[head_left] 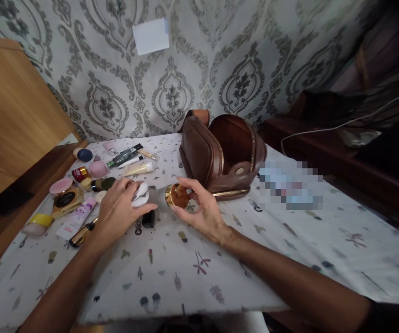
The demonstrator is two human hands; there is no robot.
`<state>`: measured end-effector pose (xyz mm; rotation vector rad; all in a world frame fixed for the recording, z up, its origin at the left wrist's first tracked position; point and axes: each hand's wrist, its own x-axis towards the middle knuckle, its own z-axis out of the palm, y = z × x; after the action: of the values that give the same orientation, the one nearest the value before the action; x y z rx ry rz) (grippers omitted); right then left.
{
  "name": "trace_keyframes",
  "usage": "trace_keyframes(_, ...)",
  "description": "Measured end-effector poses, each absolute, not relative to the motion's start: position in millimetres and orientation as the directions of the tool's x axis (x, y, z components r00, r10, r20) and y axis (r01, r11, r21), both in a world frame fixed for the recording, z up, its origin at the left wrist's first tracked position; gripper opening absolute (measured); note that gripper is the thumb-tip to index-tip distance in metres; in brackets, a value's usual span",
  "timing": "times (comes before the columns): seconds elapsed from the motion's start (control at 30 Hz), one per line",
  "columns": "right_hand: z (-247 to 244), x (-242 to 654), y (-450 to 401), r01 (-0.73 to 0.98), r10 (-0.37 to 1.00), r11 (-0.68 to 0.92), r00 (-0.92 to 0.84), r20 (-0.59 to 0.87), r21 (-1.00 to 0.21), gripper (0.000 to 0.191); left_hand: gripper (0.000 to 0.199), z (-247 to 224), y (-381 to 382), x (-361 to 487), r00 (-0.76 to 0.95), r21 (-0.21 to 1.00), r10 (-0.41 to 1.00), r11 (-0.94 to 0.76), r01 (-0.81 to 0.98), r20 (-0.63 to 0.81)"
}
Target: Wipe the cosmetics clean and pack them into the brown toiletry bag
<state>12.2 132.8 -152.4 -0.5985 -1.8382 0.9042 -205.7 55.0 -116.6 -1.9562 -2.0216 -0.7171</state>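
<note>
My right hand [204,210] grips a small round jar with a shiny gold lid [177,196], pinched between thumb and fingers above the table. In my left hand [119,206] is a soft white pad [140,195], held between the thumb and curled fingers; its exact kind is unclear. A small black-capped bottle [148,218] shows on the cloth just below my left thumb, partly hidden. Behind my right hand stands a brown leather toiletry bag [201,152], unzipped, its dark inside showing.
Several cosmetics lie at the left, among them a pink-and-white tube [81,213], a cream tube [139,168], a gold-framed compact [66,200] and a yellow-banded jar [39,224]. A wooden panel [19,120] borders the left. A blurred-out item [289,185] lies right of the bag.
</note>
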Motion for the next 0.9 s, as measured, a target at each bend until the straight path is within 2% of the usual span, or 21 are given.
trace_keyframes(0.1, -152, 12, 132, 0.015, 0.73, 0.599, -0.42, 0.538, -0.801, 0.06, 0.067, -116, 54, -211, -0.018, 0.127, 0.863, -0.053, 0.99, 0.505)
trace_keyframes(0.23, -148, 14, 130, 0.039, 0.712, 0.628, -0.431, 0.554, -0.777, 0.062, 0.057, -109, 48, -196, 0.11, 0.165, 0.836, -0.232, 0.959, 0.537)
trace_keyframes(0.33, -147, 15, 129, 0.051, 0.693, 0.652, -0.443, 0.568, -0.756, 0.064, 0.058, -107, 45, -172, 0.249, 0.111, 0.862, -0.328, 0.938, 0.441)
trace_keyframes(0.43, -148, 14, 128, 0.061, 0.674, 0.684, -0.435, 0.597, -0.727, 0.065, 0.06, -110, 46, -154, 0.268, 0.082, 0.902, -0.312, 0.946, 0.338)
trace_keyframes(0.6, -152, 13, 128, 0.084, 0.674, 0.688, -0.444, 0.591, -0.721, 0.069, 0.06, -105, 56, -144, 0.218, 0.187, 0.946, -0.265, 0.946, 0.239)
trace_keyframes(0.73, -146, 16, 128, 0.06, 0.689, 0.653, -0.461, 0.559, -0.755, 0.071, 0.05, -89, 62, -142, 0.213, 0.271, 0.963, -0.253, 0.929, 0.167)
trace_keyframes(0.8, -141, 19, 129, 0.007, 0.709, 0.606, -0.457, 0.536, -0.796, 0.066, 0.045, -80, 65, -143, 0.211, 0.323, 0.967, -0.247, 0.914, 0.145)
trace_keyframes(0.9, -136, 20, 133, -0.128, 0.785, 0.47, -0.393, 0.48, -0.873, 0.047, 0.045, -60, 71, -149, 0.192, 0.377, 0.972, -0.231, 0.897, 0.138)
